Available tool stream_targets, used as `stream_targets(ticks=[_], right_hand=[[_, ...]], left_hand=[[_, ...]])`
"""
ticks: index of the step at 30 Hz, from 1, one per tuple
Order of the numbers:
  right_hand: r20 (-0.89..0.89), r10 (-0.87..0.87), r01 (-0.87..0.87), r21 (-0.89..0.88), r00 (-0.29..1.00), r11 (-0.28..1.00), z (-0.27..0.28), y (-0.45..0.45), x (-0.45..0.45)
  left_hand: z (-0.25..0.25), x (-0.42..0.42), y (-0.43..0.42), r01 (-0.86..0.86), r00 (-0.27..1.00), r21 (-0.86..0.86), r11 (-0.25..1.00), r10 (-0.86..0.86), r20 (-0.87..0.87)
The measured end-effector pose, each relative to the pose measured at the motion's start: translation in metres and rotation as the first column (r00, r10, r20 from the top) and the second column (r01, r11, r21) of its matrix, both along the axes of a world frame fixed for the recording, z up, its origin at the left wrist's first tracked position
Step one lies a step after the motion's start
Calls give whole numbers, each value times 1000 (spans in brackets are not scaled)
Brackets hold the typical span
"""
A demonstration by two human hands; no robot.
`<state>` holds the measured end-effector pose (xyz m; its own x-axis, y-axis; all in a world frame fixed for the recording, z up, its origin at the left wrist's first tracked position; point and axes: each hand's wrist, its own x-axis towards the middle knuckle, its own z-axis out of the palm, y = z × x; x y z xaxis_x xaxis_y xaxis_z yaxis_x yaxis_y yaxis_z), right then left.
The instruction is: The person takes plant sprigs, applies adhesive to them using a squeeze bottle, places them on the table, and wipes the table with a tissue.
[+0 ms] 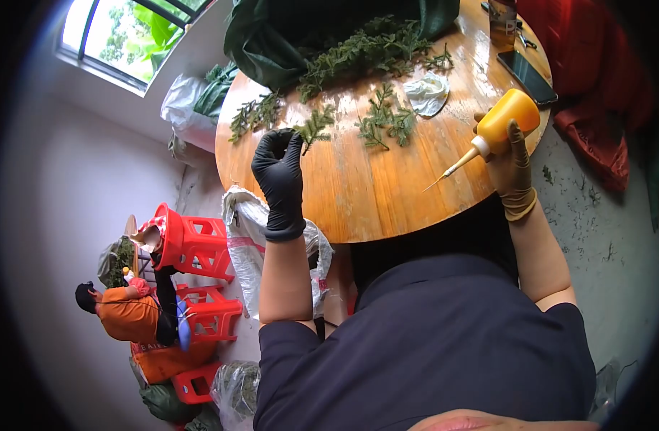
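My left hand (pixel 279 179), in a black glove, is closed in a pinch at the table's left side. A small green artificial-looking sprig (pixel 316 128) sticks out from its fingertips. My right hand (pixel 513 172), in a thin tan glove, grips a yellow squeeze bottle (pixel 514 117). The bottle is tilted, its long thin nozzle pointing down and left over the wooden round table (pixel 408 194). Between my hands, farther back, lie a few loose sprigs (pixel 387 122). A crumpled white wrapper (pixel 426 93) rests beside them.
A dark green bag (pixel 265 50) spills a heap of sprigs (pixel 365 54) at the table's back. A phone (pixel 527 75) and a bottle (pixel 502 25) stand or lie at the right. A white sack (pixel 247 244) hangs near my left arm. Red stools (pixel 207 312) and a person (pixel 128 312) are left.
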<state>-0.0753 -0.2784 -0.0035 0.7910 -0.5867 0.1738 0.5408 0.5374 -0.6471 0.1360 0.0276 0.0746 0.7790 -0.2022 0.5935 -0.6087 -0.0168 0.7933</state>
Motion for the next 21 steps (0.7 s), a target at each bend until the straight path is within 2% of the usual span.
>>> stream_targets(ticks=[1, 3, 6, 9, 11, 13, 15, 17, 19, 21], right_hand=[[-2, -4, 4, 7, 1000, 1000, 0, 1, -1], [-3, -17, 17, 6, 1000, 1000, 4, 5, -1], [8, -19, 19, -7, 1000, 1000, 4, 1, -1], [6, 23, -23, -13, 1000, 1000, -3, -2, -3], [17, 18, -18, 12, 1000, 1000, -4, -2, 1], [7, -5, 5, 14, 1000, 1000, -2, 0, -1], [12, 5, -5, 7, 1000, 1000, -2, -2, -2], [35, 32, -33, 36, 999, 999, -5, -4, -2], [54, 47, -50, 63, 997, 997, -5, -6, -2], [60, 60, -65, 94, 996, 993, -6, -7, -2]], left_hand=[[-4, -1, -1, -68, 996, 96, 993, 63, 62], [-2, -3, -5, -303, 930, 306, 903, 209, 303], [19, 17, 1, -194, 969, 143, 971, 167, 181], [19, 38, 6, -130, 986, 237, 963, 101, 131], [28, 44, 13, -91, 994, 78, 993, 86, 65], [29, 38, 17, -103, 993, 135, 985, 94, 73], [33, 30, 16, -40, 996, -10, 999, 41, 75], [31, 6, 20, -44, 999, 10, 999, 44, 6], [15, -34, 8, 145, 971, -82, 986, -157, -178], [-20, -73, -4, 249, 933, -88, 965, -263, -247]])
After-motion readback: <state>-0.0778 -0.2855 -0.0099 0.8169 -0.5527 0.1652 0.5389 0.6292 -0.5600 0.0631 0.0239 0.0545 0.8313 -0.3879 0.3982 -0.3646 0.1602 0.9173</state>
